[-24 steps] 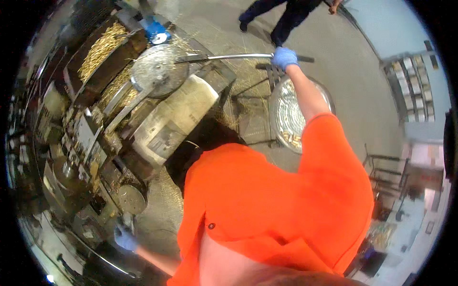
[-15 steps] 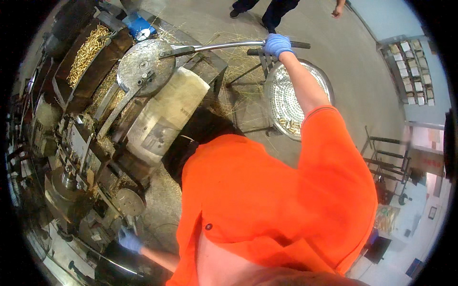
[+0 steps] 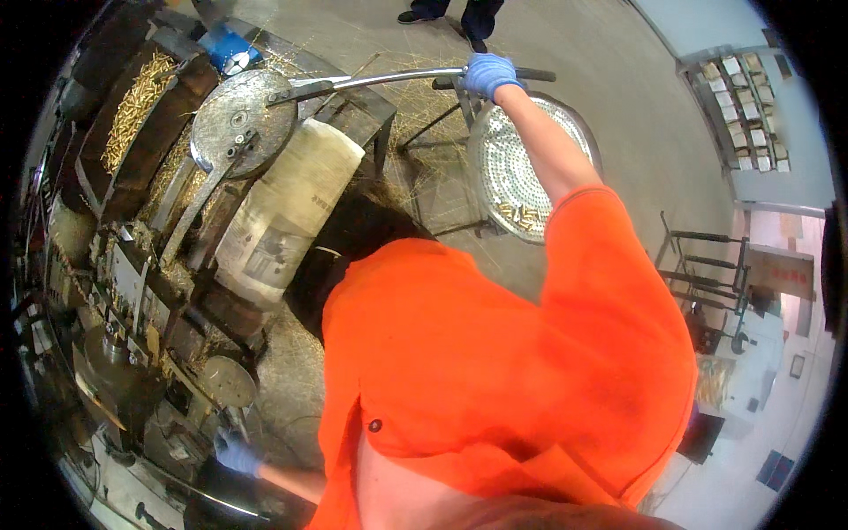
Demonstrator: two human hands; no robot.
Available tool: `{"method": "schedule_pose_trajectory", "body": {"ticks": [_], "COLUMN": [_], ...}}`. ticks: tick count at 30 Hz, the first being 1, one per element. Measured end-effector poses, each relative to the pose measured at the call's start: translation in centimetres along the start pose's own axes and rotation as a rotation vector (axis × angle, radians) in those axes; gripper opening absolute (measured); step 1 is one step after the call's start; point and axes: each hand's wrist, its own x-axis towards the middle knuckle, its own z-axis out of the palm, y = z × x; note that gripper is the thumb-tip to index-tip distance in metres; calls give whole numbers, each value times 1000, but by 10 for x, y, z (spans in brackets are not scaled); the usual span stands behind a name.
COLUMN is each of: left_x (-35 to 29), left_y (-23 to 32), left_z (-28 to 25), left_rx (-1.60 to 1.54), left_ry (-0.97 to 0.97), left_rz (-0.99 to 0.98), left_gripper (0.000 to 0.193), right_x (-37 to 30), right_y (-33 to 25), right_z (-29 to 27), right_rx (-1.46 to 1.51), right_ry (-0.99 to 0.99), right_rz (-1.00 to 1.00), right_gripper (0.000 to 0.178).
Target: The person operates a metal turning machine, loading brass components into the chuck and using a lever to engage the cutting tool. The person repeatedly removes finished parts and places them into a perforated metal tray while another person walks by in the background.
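We are observing the right hand [image 3: 490, 77] closing its fingers around the lever [image 3: 402, 76] beside the metal disc [image 3: 231, 106]; we are not determining the left hand's [image 3: 237, 453] grip; few brass pieces [image 3: 523, 215] are lying on the round tray [image 3: 499, 168], most seemingly remaining in the trough [image 3: 168, 117]

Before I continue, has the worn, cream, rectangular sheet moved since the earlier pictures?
No, in no direction that I can see: the sheet keeps its place at the lower right of the round, grey metal disc.

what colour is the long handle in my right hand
The handle is silvery, dark at both ends; clearest in head view.
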Motion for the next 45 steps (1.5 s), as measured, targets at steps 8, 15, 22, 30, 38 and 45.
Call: {"method": "schedule_pose_trajectory", "body": {"ticks": [8, 15, 22, 30, 38, 45], "left_x": [3, -11, -38, -14, -17, -37], "left_y": [-5, 24, 4, 12, -93, -43], "left_z": [3, 5, -11, 9, -4, 4], "left_rx": [4, -42, -63, -177, -198, -390], "left_ry": [68, 218, 214, 215, 270, 199], "left_rz": [36, 167, -16, 11, -231, -305], "left_gripper": [44, 36, 28, 27, 21, 18], "right_x": [3, -18, -22, 0, 27, 110], "right_y": [4, 12, 4, -15, -109, -162], "right_z": [16, 17, 31, 12, -3, -74], "right_rx": [6, 37, -59, -67, -184, -160], "right_ry": [87, 39, -31, 92, 362, 334], "right_rz": [6, 9, 0, -15, -249, -248], "right_gripper": [39, 36, 44, 42, 34, 32]}}
